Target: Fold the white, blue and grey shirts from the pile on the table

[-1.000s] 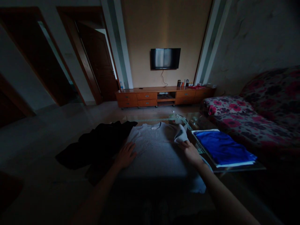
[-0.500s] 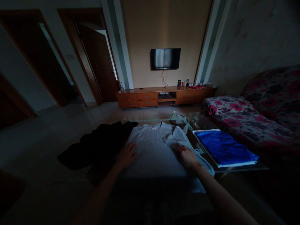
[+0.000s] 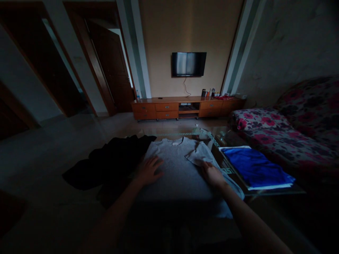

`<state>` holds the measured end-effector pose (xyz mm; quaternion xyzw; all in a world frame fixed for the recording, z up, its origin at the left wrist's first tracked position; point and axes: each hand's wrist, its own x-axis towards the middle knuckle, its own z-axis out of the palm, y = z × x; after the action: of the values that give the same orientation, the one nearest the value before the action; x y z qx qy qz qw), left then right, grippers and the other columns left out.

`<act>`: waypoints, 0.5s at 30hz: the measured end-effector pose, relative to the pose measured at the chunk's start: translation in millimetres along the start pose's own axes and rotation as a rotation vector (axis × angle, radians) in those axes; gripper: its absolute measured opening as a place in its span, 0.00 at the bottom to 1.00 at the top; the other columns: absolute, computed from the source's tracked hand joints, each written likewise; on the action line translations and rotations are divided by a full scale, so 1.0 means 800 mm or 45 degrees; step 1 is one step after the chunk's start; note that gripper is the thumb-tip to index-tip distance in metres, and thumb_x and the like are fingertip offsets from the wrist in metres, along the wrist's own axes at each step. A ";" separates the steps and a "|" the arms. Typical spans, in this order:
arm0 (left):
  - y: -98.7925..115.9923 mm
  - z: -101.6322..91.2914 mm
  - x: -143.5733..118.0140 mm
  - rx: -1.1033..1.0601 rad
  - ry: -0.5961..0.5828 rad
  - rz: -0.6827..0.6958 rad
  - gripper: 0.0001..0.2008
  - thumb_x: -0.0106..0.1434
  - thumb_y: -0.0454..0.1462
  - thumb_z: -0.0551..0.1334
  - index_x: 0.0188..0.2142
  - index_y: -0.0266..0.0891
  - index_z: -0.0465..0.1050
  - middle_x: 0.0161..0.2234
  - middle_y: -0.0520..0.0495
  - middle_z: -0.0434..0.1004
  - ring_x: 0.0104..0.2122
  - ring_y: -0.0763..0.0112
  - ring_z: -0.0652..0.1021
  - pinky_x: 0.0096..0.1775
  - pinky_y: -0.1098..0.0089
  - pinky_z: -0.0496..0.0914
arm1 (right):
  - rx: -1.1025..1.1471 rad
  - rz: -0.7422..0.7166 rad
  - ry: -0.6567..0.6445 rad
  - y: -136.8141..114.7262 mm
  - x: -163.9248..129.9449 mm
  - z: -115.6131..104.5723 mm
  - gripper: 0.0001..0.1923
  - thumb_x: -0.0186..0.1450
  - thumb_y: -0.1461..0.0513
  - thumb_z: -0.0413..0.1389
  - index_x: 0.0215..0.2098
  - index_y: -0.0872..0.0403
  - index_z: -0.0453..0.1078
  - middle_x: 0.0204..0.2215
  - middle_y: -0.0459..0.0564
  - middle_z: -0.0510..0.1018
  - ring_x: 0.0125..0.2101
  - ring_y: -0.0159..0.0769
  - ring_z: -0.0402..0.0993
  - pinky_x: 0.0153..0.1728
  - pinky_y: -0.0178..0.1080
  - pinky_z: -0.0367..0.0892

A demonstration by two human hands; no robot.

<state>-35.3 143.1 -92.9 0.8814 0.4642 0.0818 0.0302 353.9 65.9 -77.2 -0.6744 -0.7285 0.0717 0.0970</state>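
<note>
A grey T-shirt lies spread on a glass table, its collar pointing away from me. Its right-side sleeve is folded inward over the body. My left hand rests on the shirt's left side with fingers spread. At the folded sleeve's lower edge, my right hand has its fingers curled together on the fabric; the fingertips are partly hidden. The shirt's bottom part fades into shadow.
Dark clothing lies to the left of the shirt. Folded blue fabric sits on white material at the right. A floral sofa stands further right. Beyond are a wooden TV cabinet and a wall-mounted television.
My left hand has shifted slightly right and up over the shirt, its fingers more spread. The right hand's fingers have drawn together at the sleeve edge. The view has moved slightly.
</note>
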 end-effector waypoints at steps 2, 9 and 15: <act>0.005 0.009 0.005 -0.029 -0.041 -0.008 0.33 0.69 0.59 0.51 0.70 0.55 0.55 0.73 0.50 0.46 0.71 0.52 0.52 0.67 0.52 0.50 | 0.002 -0.070 -0.005 0.006 -0.005 -0.008 0.18 0.73 0.60 0.44 0.56 0.55 0.67 0.51 0.59 0.76 0.49 0.43 0.74 0.49 0.40 0.64; 0.005 0.032 0.014 -0.066 -0.014 -0.096 0.30 0.71 0.57 0.47 0.69 0.56 0.57 0.72 0.50 0.50 0.70 0.52 0.54 0.66 0.50 0.51 | -0.045 -0.184 -0.056 0.003 -0.008 -0.013 0.22 0.73 0.50 0.43 0.45 0.53 0.73 0.47 0.57 0.78 0.49 0.45 0.74 0.51 0.41 0.64; -0.010 0.019 0.041 -0.042 0.107 -0.076 0.27 0.74 0.50 0.44 0.66 0.46 0.64 0.68 0.46 0.61 0.67 0.59 0.61 0.66 0.57 0.54 | -0.055 -0.140 0.022 -0.022 0.042 0.009 0.26 0.75 0.52 0.39 0.62 0.53 0.67 0.64 0.58 0.68 0.62 0.46 0.64 0.60 0.44 0.57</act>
<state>-20.6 174.9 -104.8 0.8623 0.4898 0.1255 0.0275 332.9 97.8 -78.9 -0.6358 -0.7649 0.0447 0.0927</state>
